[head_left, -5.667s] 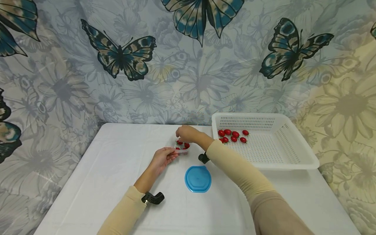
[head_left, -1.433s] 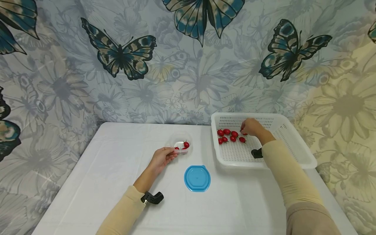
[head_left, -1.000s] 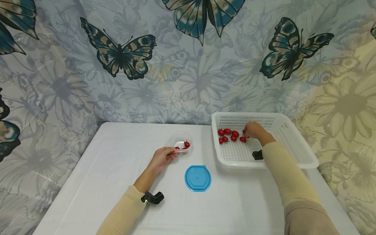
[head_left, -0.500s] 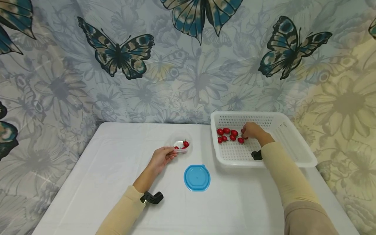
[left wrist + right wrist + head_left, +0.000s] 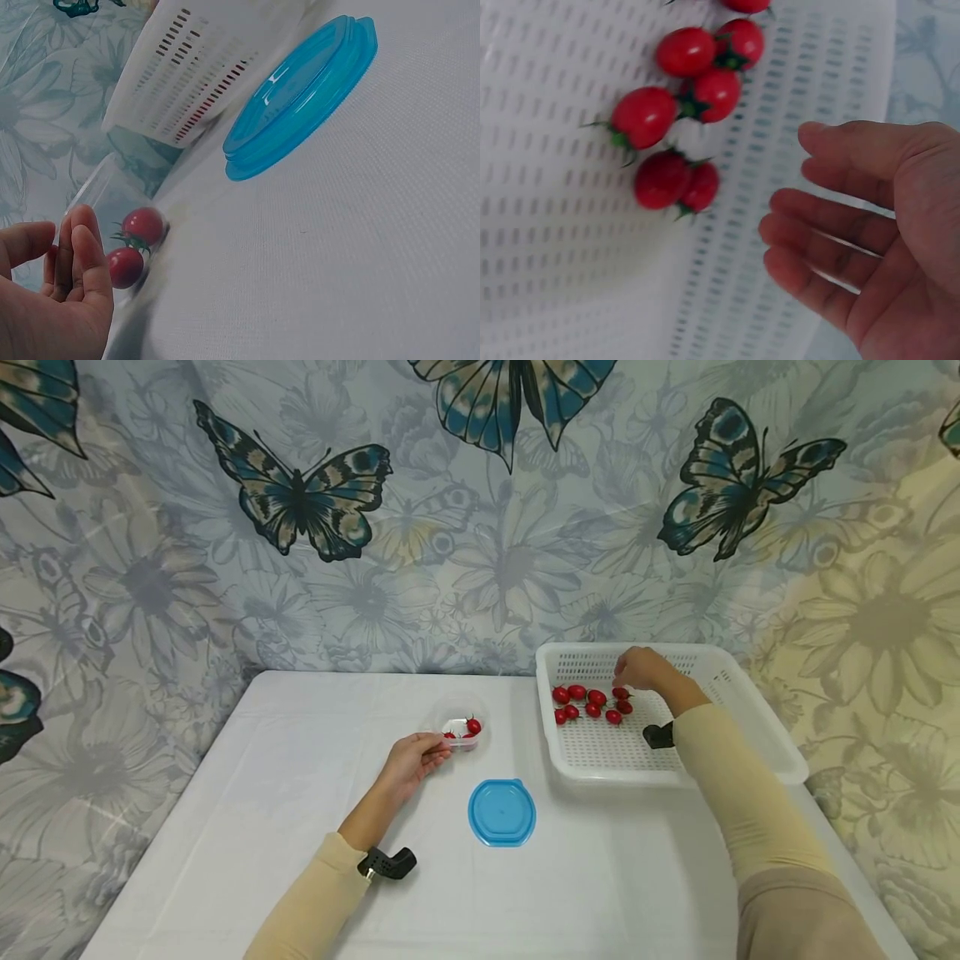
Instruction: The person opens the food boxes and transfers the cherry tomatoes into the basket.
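Observation:
My left hand (image 5: pixel 408 766) pinches the rim of a small clear plastic container (image 5: pixel 442 721) with thumb and fingers. Inside lie a few red cherry tomatoes (image 5: pixel 473 726) with green stems; two show through the wall in the left wrist view. My right hand (image 5: pixel 647 670) hovers over the back of a white perforated basket (image 5: pixel 600 762), fingers loosely bent and holding nothing. Several more cherry tomatoes (image 5: pixel 643 118) lie grouped at the basket's left end, just beyond my right fingertips in the right wrist view.
A round blue lid (image 5: pixel 502 812) lies flat on the white-covered table (image 5: pixel 300 735), in front of the container and between my forearms. The butterfly-patterned backdrop (image 5: pixel 517 560) rises behind the table's back edge.
My right hand has gone from the container to the basket, let go of a cherry tomato there and lifted slightly back. The container holds fewer tomatoes. My left hand has kept its grip.

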{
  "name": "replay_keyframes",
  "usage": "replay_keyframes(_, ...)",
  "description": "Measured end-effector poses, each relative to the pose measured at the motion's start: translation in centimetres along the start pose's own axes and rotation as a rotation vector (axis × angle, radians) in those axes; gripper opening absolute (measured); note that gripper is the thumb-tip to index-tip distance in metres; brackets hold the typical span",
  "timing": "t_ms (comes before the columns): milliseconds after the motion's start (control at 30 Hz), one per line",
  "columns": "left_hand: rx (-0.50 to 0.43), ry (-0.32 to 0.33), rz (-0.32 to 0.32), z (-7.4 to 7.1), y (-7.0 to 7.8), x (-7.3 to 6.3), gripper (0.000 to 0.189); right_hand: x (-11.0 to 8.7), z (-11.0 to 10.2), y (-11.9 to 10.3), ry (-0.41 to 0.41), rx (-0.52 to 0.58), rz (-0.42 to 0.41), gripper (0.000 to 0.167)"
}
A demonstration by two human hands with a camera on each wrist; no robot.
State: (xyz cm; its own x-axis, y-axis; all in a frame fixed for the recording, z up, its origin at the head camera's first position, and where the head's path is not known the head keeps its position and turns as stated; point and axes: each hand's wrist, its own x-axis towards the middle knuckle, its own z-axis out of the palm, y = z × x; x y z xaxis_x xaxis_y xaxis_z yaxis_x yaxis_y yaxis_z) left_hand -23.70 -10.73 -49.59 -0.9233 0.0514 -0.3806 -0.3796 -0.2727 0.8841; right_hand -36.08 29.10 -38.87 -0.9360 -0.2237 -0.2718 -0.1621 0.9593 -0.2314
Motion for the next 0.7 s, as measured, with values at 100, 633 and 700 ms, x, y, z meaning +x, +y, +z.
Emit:
replay_keyframes(100,0.001,-0.012,0.002,0.0,0.1,0.0,0.028,0.2,-0.8,-1.2,-0.011,-0.019,-0.015,0.031)
replay_keyframes(633,-0.016,-0.016,0.005,0.1,0.2,-0.2,0.030,0.2,-2.8,-7.1,0.058,-0.058,-0.166,0.033)
replay_keyframes(700,-0.013,-0.017,0.006,0.0,0.2,-0.2,0.030,0.1,-2.8,-7.8,0.070,-0.065,-0.186,0.033)
